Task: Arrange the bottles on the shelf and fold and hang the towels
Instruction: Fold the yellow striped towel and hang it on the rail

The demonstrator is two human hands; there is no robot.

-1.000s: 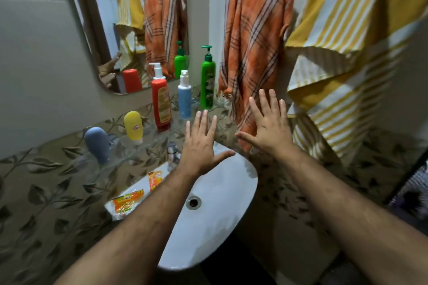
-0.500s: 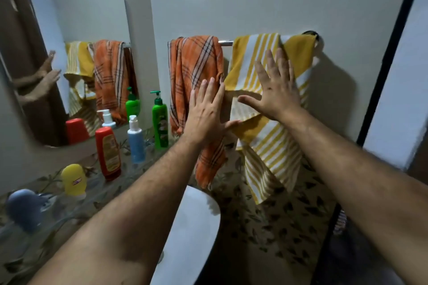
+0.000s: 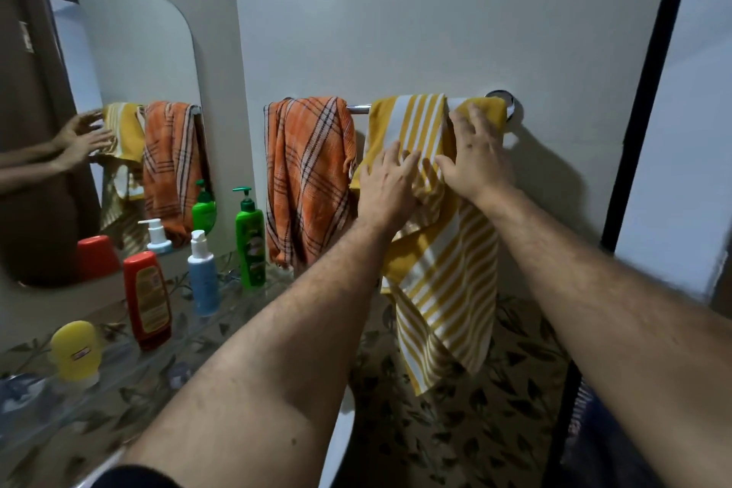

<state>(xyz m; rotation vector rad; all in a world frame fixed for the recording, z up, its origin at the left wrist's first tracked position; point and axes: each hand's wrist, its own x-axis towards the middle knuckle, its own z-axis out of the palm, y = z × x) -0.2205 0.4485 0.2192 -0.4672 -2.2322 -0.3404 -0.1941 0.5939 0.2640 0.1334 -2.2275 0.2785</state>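
Note:
A yellow and white striped towel (image 3: 443,269) hangs crumpled over the right part of the metal towel bar (image 3: 358,109). My left hand (image 3: 386,186) lies on its left side with the fingers spread on the cloth. My right hand (image 3: 477,154) rests higher, fingertips up near the bar on the towel's yellow edge. An orange plaid towel (image 3: 307,178) hangs bunched on the bar's left part. On the glass shelf (image 3: 119,372) stand a green pump bottle (image 3: 249,240), a blue pump bottle (image 3: 203,273), a red bottle (image 3: 147,299) and a yellow bottle (image 3: 75,353).
A mirror (image 3: 99,123) on the left wall reflects the towels and my hands. The white basin (image 3: 338,444) shows below my left forearm. Leaf-patterned tiles (image 3: 455,428) cover the lower wall. A dark door frame (image 3: 649,91) runs down the right side.
The view has lifted from the basin to the towel bar. Both hands rose from above the basin and now lie on the yellow striped towel.

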